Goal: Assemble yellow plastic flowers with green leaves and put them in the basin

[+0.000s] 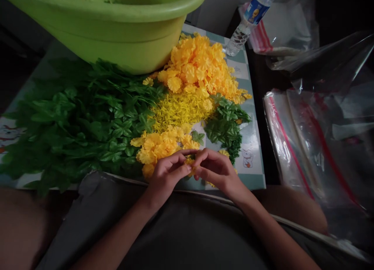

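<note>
My left hand (168, 172) and my right hand (216, 169) meet at the near edge of the table, fingers pinched together on a small yellow artificial flower (190, 163) held between them. Just beyond my hands lies a small heap of yellow flower heads (159, 145). A bigger heap of yellow flower heads (201, 69) sits farther back, with a patch of thin yellow stamen pieces (178, 110) between the two heaps. A small pile of green leaf sprigs (226, 124) lies to the right of my hands.
A large mass of green plastic leaves (76, 118) covers the left of the patterned table mat (251, 145). A lime green basin (117, 24) stands at the back. A water bottle (248, 20) and clear zip bags (309, 145) lie on the right.
</note>
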Demonstrator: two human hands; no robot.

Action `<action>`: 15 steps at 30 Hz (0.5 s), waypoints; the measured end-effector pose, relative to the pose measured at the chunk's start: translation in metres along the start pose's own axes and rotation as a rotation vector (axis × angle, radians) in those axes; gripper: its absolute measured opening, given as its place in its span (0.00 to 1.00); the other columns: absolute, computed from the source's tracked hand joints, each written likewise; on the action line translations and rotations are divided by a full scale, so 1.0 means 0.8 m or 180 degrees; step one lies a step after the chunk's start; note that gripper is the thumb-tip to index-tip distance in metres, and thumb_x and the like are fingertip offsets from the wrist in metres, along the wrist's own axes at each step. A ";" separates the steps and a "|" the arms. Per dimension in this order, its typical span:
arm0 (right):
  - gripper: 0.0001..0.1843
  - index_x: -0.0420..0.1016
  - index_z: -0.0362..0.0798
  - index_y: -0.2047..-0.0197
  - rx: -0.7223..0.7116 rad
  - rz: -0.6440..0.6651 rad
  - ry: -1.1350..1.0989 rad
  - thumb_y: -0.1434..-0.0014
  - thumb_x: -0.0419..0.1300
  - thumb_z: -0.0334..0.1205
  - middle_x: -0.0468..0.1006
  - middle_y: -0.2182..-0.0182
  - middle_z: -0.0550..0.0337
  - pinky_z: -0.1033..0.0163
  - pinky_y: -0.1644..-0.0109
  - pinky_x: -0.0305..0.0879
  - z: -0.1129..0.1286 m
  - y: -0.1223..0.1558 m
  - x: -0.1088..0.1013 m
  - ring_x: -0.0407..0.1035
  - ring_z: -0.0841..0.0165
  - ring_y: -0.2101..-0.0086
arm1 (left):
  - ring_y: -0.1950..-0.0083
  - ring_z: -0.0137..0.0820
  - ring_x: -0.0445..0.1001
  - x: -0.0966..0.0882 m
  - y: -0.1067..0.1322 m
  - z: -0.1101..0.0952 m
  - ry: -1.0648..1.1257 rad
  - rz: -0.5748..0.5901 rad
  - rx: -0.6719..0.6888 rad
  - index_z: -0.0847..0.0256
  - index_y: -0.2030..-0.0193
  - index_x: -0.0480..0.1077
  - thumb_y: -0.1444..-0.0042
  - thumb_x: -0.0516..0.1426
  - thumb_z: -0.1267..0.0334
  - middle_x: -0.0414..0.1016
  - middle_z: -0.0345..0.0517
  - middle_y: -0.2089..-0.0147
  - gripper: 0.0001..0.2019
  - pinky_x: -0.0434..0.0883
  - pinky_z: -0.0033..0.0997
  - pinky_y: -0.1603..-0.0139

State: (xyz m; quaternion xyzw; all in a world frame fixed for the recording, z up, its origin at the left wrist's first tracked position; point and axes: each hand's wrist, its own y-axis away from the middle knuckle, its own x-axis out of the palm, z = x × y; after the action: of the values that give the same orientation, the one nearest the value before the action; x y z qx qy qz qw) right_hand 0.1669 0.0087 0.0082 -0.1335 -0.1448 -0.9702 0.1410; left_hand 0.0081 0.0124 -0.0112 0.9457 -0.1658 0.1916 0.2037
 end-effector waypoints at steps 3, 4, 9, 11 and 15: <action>0.09 0.72 0.47 0.65 -0.0056 0.0024 0.0000 0.50 0.67 0.31 0.71 0.70 0.63 0.67 0.67 0.62 0.002 0.001 -0.001 0.64 0.75 0.71 | 0.52 0.33 0.72 0.002 0.002 0.000 0.0016 0.0056 0.0092 0.63 0.72 0.70 0.46 0.60 0.63 0.73 0.47 0.46 0.07 0.66 0.29 0.51; 0.10 0.72 0.47 0.64 -0.0030 0.0016 0.0014 0.50 0.67 0.31 0.72 0.69 0.62 0.67 0.67 0.61 0.001 0.000 -0.002 0.64 0.75 0.70 | 0.53 0.33 0.72 0.003 0.003 -0.001 0.0063 0.0093 0.0100 0.62 0.71 0.70 0.46 0.60 0.63 0.73 0.47 0.47 0.06 0.67 0.29 0.52; 0.15 0.70 0.48 0.61 0.0095 0.0072 -0.0059 0.51 0.67 0.29 0.71 0.68 0.62 0.67 0.66 0.60 -0.002 -0.003 -0.008 0.63 0.74 0.69 | 0.59 0.28 0.72 0.005 -0.001 -0.003 0.0274 0.0145 -0.0010 0.60 0.66 0.72 0.47 0.62 0.62 0.74 0.41 0.61 0.05 0.67 0.23 0.58; 0.16 0.70 0.48 0.60 0.0102 0.0108 -0.0135 0.51 0.67 0.29 0.70 0.68 0.62 0.66 0.66 0.60 -0.002 -0.004 -0.009 0.63 0.74 0.69 | 0.63 0.25 0.70 0.004 -0.002 -0.003 0.0228 0.0063 -0.0130 0.61 0.68 0.72 0.47 0.62 0.63 0.73 0.39 0.66 0.05 0.67 0.21 0.61; 0.11 0.71 0.49 0.58 0.0074 0.0108 -0.0207 0.45 0.63 0.32 0.68 0.68 0.62 0.66 0.67 0.61 -0.002 -0.004 -0.012 0.63 0.73 0.69 | 0.64 0.24 0.69 0.002 -0.004 -0.002 0.0163 -0.0105 -0.0284 0.62 0.71 0.71 0.50 0.63 0.64 0.71 0.39 0.65 0.06 0.66 0.21 0.61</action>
State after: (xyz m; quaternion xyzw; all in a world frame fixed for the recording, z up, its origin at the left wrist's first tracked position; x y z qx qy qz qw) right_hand 0.1746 0.0135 0.0030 -0.1657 -0.1583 -0.9611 0.1542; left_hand 0.0106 0.0156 -0.0103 0.9330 -0.1533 0.2047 0.2530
